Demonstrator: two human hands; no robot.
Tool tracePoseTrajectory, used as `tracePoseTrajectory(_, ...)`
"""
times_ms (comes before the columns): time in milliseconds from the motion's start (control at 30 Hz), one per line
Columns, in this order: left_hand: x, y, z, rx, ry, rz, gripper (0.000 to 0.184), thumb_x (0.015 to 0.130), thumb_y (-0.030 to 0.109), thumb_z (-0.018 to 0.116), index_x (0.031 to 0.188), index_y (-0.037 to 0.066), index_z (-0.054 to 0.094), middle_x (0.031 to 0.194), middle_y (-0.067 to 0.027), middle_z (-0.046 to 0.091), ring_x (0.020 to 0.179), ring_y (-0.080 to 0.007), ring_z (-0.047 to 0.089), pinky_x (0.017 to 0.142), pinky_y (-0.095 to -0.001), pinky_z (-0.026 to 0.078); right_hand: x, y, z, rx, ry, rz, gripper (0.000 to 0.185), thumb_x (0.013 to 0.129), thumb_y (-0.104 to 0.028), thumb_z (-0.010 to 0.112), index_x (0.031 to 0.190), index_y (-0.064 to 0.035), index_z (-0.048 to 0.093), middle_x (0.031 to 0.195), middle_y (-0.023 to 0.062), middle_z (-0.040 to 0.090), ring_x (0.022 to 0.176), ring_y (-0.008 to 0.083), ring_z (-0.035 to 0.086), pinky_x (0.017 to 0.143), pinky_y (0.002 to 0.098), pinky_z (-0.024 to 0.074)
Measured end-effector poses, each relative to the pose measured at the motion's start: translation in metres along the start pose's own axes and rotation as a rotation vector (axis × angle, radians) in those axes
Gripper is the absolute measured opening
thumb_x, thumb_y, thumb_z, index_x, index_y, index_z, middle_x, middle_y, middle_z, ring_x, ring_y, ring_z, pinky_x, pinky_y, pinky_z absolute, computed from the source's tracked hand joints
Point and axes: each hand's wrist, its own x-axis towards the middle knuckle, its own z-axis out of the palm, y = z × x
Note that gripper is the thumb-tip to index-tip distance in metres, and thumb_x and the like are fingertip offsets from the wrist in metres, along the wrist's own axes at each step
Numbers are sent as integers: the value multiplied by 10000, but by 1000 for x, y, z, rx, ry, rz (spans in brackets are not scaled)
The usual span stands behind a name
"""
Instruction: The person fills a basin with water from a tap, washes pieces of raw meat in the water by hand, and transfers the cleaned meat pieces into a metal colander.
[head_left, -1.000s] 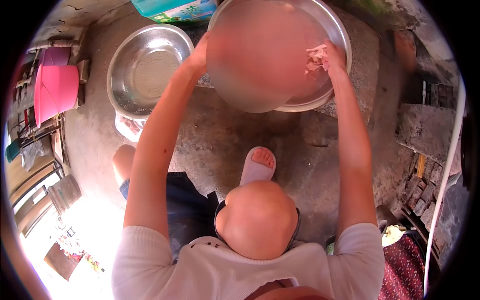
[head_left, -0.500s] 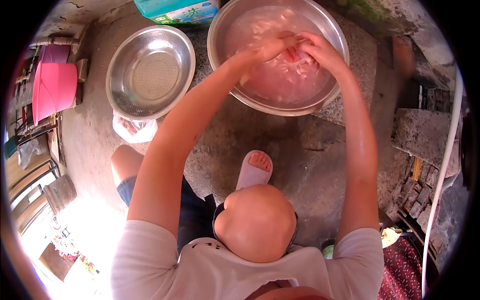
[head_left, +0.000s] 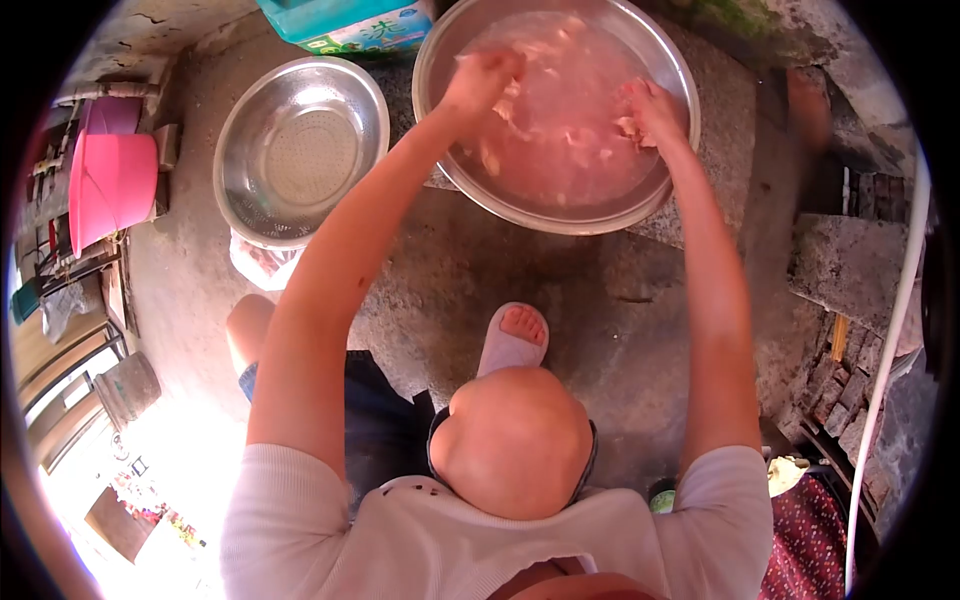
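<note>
Steel basin (head_left: 565, 222) sits nearest, raw meat pieces (head_left: 490, 160) lying in its cloudy pink water (head_left: 570, 177). Right hand (head_left: 655, 112) is loosely curled about some pieces; left hand (head_left: 485, 82), farther, is curled, contents undeterminable. Apparent step: handling meat in water; next move calls for a looser grip.

Two hands (head_left: 480, 85) (head_left: 657, 113), one basin (head_left: 565, 224), one colander (head_left: 308, 158), two tubs (head_left: 115, 185) (head_left: 113, 115), seemingly over five pale pieces (head_left: 490, 162)
</note>
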Motion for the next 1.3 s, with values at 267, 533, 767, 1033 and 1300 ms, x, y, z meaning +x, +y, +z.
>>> tracePoseTrajectory(267,6,26,-11,-737,-195,-437,186,885,191,425,762,71,496,538,50,274,450,-55,225,383,-207,179,5,-38,28,-804,153,-702,308,868,-291,423,1062,-102,569,1053,125,586,972,247,558,851,362,414)
tracePoseTrajectory(533,21,13,14,-998,48,-374,188,896,163,413,732,74,440,530,56,232,444,-54,190,379,-206,165,-51,-18,115,247,-377,-432,210,852,-259,491,798,-67,556,748,57,604,639,167,584,537,339,410)
tracePoseTrajectory(767,41,-18,-5,33,170,-255,186,822,150,467,668,58,519,535,5,444,462,-91,400,407,-255,314,-68,-20,70,-547,41,-930,203,799,-195,545,651,-60,519,543,99,520,482,249,530,476,380,397)
tracePoseTrajectory(1033,53,-24,-13,817,-114,-166,376,854,403,421,1007,94,570,916,-146,614,771,-303,593,668,-385,472,67,-8,24,-557,102,-600,368,800,-244,563,1126,-89,496,1073,143,551,970,284,540,825,361,428)
tracePoseTrajectory(1300,45,-69,23,-446,-52,-368,340,850,208,526,1165,92,471,940,-49,601,698,-132,583,554,-279,494,38,-11,95,249,-236,-80,467,796,-168,564,1227,-59,419,1143,79,497,993,199,517,834,282,419)
